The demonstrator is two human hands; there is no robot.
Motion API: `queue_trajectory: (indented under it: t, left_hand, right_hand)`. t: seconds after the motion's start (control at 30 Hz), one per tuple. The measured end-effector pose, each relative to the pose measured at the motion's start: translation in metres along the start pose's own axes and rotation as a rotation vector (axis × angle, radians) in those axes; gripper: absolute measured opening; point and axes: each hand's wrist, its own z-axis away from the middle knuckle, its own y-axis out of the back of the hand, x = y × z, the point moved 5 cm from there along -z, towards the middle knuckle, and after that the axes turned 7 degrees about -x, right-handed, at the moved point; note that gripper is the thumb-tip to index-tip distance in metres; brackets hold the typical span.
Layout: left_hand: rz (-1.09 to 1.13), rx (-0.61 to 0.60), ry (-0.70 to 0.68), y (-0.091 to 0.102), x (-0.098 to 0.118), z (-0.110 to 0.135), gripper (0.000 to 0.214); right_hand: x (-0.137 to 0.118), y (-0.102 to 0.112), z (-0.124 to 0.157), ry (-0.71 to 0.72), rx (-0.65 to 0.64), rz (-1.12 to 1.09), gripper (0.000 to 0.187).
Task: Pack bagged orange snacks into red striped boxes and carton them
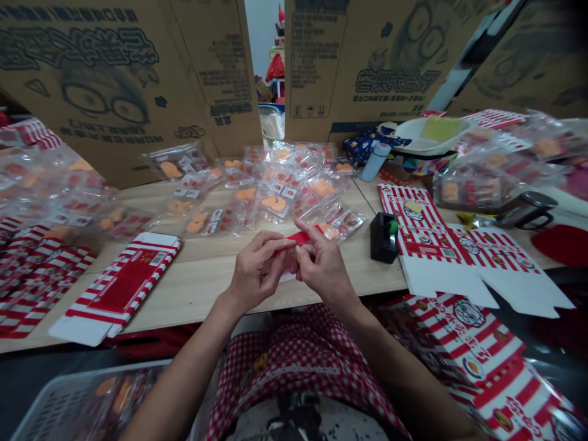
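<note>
Near the table's front edge, my left hand (258,268) and my right hand (324,262) meet on a narrow piece of red card (298,237). Fingers and thumbs of both hands pinch it from either side. A pale part shows below it between the hands; the rest is hidden by my fingers. Just beyond lie several clear plastic packets (274,202) with orange and reddish pieces inside. To the left, a stack of flat red-and-white striped cartons (131,282) rests on the table. Right of my hands stands a black tape dispenser (384,239) with a green core.
Opened striped cartons (427,245) overhang the table's right edge. Behind them are a light blue bottle (376,162), a white basin (432,136) and a dark mug (526,210). Large cardboard boxes (202,79) wall the back. A white plastic basket (59,398) holds packets at lower left.
</note>
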Motion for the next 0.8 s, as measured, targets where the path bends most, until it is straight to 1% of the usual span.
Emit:
queue_trajectory:
  t: [0.07, 0.1, 0.13, 0.2, 0.27, 0.3, 0.37, 0.4, 0.47, 0.57, 0.63, 0.67, 0.73, 0.8]
  left_hand:
    - [0.009, 0.011, 0.015, 0.001, 0.001, -0.003, 0.021]
    - [0.002, 0.029, 0.054, 0.001, 0.001, -0.005, 0.015]
    - [-0.008, 0.065, 0.122, 0.001, -0.001, -0.007, 0.011]
    - [0.014, 0.164, 0.310, 0.002, -0.006, -0.010, 0.022]
    - [0.156, 0.226, 0.481, 0.000, -0.012, -0.011, 0.028]
    - [0.252, 0.229, 0.536, -0.001, -0.014, -0.013, 0.028]
    - [0.376, 0.209, 0.583, -0.003, -0.015, -0.016, 0.023]
    - [0.376, 0.187, 0.586, -0.002, -0.014, -0.018, 0.020]
    - [0.271, 0.096, 0.548, 0.000, -0.011, -0.021, 0.018]
    - [-0.008, -0.127, 0.399, 0.000, -0.003, -0.027, 0.025]
    - [-0.211, -0.223, 0.293, 0.001, 0.001, -0.029, 0.027]
    - [-0.301, -0.246, 0.249, 0.003, 0.002, -0.029, 0.028]
    - [-0.427, -0.248, 0.159, 0.010, 0.002, -0.027, 0.026]
    - [-0.491, -0.192, 0.094, 0.023, -0.002, -0.020, 0.019]
  right_hand:
    - [0.001, -0.001, 0.001, 0.029, 0.000, 0.008, 0.062]
    - [0.002, -0.002, 0.001, 0.039, 0.003, 0.011, 0.063]
    - [0.003, -0.002, 0.002, 0.046, 0.010, 0.015, 0.064]
    - [0.004, -0.004, 0.004, 0.057, 0.022, 0.023, 0.065]
    - [0.004, -0.006, 0.005, 0.075, 0.031, 0.026, 0.065]
    - [0.003, -0.007, 0.006, 0.085, 0.037, 0.024, 0.064]
    - [0.002, -0.007, 0.006, 0.097, 0.050, 0.023, 0.065]
    - [0.002, -0.007, 0.006, 0.096, 0.062, 0.022, 0.065]
    - [0.003, -0.006, 0.004, 0.085, 0.083, 0.018, 0.066]
    - [0.006, -0.007, 0.002, 0.063, 0.118, 0.028, 0.070]
    - [0.008, -0.011, 0.004, 0.068, 0.134, 0.050, 0.075]
    - [0.009, -0.013, 0.006, 0.083, 0.138, 0.058, 0.078]
    - [0.010, -0.015, 0.011, 0.139, 0.110, 0.070, 0.084]
    - [0.014, -0.009, 0.015, 0.189, 0.072, 0.095, 0.081]
